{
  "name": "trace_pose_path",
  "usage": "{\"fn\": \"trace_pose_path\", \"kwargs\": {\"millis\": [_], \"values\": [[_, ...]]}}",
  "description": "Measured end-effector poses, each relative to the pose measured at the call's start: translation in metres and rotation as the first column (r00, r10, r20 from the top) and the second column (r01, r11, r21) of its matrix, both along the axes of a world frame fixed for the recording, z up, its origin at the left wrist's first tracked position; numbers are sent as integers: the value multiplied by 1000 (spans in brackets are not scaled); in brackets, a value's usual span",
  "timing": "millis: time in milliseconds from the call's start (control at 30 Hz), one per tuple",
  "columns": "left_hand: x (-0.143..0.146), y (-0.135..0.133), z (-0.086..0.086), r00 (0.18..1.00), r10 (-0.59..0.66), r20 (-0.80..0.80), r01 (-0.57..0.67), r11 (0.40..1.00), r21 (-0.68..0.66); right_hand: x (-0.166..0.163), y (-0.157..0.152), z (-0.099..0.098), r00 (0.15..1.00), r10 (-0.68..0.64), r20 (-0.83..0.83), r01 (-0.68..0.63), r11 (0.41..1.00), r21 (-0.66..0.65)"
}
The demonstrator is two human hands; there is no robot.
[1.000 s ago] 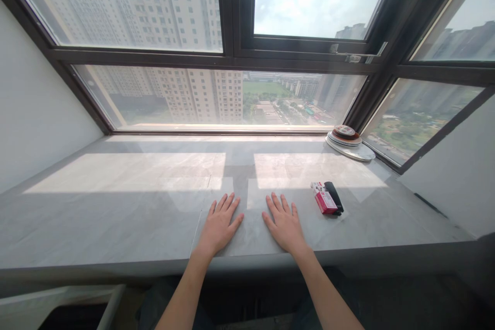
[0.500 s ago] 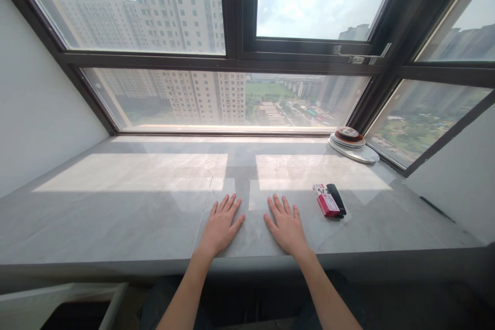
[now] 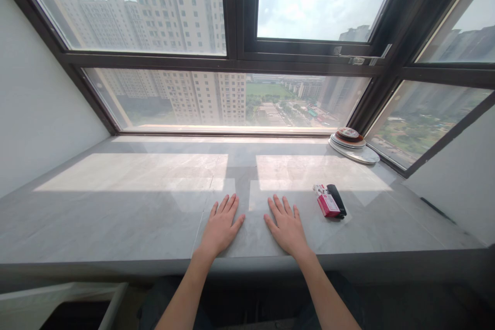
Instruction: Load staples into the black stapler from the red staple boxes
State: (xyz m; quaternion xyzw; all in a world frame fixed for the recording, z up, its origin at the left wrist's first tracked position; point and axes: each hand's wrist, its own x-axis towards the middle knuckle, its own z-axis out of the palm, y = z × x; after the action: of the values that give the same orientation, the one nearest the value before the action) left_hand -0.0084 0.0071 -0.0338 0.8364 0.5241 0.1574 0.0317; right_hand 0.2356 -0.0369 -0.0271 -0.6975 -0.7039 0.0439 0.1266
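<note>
My left hand (image 3: 221, 224) lies flat on the grey marble-look windowsill (image 3: 116, 221), fingers apart and holding nothing. Palm down beside it, across a small gap, my right hand (image 3: 285, 224) rests on the same surface with its fingers spread. To the right of my right hand sits a small pink and white box (image 3: 328, 204). A black stapler-like object (image 3: 336, 200) lies close along the box's right side. Some clear wrapping or a small bag seems to be around or under them; its shape is hard to make out.
A stack of round plates or lids (image 3: 352, 145) stands in the sill's far right corner. Dark window frames (image 3: 232, 63) rise behind the sill. A thin dark strip (image 3: 436, 209) runs by the right wall. Below the front edge, at left, is a white open-topped container (image 3: 116, 301).
</note>
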Motion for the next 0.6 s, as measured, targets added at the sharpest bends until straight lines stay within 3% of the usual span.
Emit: {"fn": "trace_pose_path", "kwargs": {"millis": [300,400,467,533,600], "values": [[4,-2,-5,998,53,13,-54,998,17,0,2,2,996,-1,-86,1,1000,-4],[4,-3,-4,998,56,22,-56,998,14,11,4,12,947,39,-320,-55,998,-40],[2,-4,-4,998,52,26,-53,999,8,32,4,24,848,77,-524,-102,995,-20],[1,-4,-4,999,44,29,-45,999,4,69,4,39,773,70,-630,-28,997,76],[0,-4,-3,999,37,30,-37,999,1,117,5,50,809,-79,-582,226,957,183]]}}
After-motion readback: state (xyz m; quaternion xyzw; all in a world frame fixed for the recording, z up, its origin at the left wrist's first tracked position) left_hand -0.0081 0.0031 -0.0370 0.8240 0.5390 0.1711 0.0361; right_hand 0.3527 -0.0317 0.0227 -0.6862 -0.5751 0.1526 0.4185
